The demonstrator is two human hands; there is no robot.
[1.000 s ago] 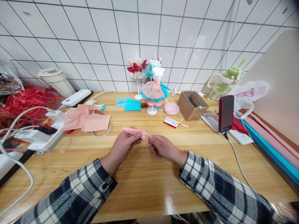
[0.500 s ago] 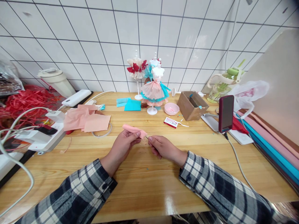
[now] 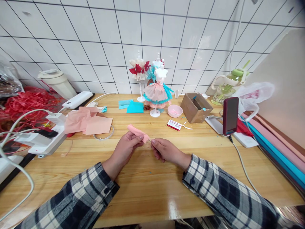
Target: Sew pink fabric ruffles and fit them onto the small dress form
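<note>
My left hand [image 3: 125, 145] is closed on a strip of pink crepe paper [image 3: 136, 131], thumb on top. The strip looks folded or rolled lengthwise and slants down toward the right. From its lower right end runs a thin stick-like piece [image 3: 149, 140], too small to name surely. The fingers of my right hand [image 3: 164, 149] pinch its other end, close beside the paper. Beyond my hands stands a small white dress form [image 3: 161, 75] in a pink and blue ruffled paper skirt [image 3: 156, 93].
Pink paper sheets [image 3: 98, 125] lie at left beside a power strip [image 3: 54, 140]. Blue paper [image 3: 135, 107], a pink bowl [image 3: 175, 111], a card label [image 3: 173, 125] and a cardboard box [image 3: 196, 108] stand farther back. A phone [image 3: 230, 116] is propped at right.
The pink paper strip has tilted a little, its left end shifting slightly right. Both hands stay nearly in the same place, with their grips unchanged.
</note>
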